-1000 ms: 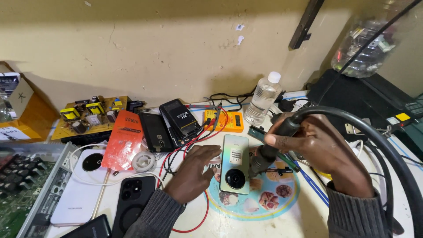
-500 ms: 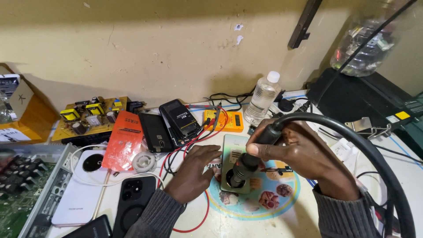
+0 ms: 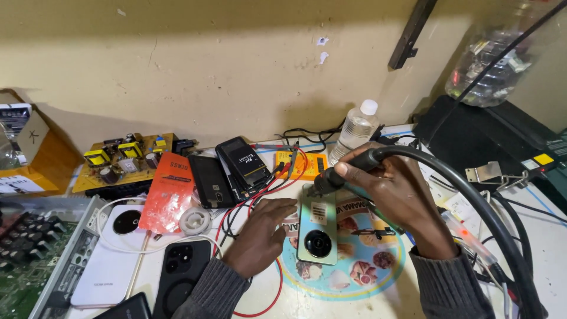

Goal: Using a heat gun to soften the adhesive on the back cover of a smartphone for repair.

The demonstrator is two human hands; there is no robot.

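Under the right hand's (image 3: 396, 189) grip, nozzle (image 3: 322, 184) meets phone (image 3: 318, 224).

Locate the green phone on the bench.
Head view, centre: the green phone lies back-up on the round printed mat, between the left hand and right hand.

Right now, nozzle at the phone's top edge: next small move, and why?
Probably sweep the hot-air nozzle slowly down along the pale green phone. The right hand aims it at the top edge only, and the left hand steadies the phone's side.
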